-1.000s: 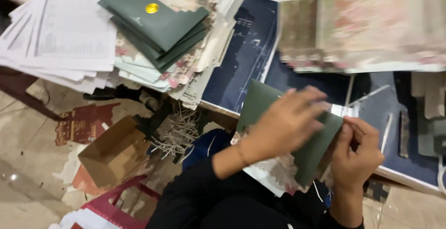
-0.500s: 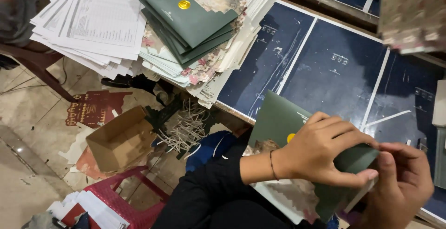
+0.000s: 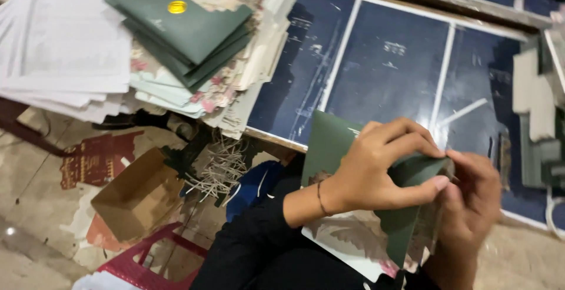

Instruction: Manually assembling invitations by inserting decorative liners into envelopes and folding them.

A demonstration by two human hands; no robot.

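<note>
Clasping green card [image 3: 329, 143], both hands' [image 3: 376, 172] grip; card stack [image 3: 182, 31], cardboard box [image 3: 132, 193] well apart.

A brown cardboard box [image 3: 138, 193] lies open on the floor, lower left.

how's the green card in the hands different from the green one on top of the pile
The card in the hands is bent and curled at its right edge between the left hand and right hand; the card on the pile lies flat and untouched. The pile card shows a round gold seal; none shows on the held card, which shows a floral printed side below. Both are dark green.
</note>
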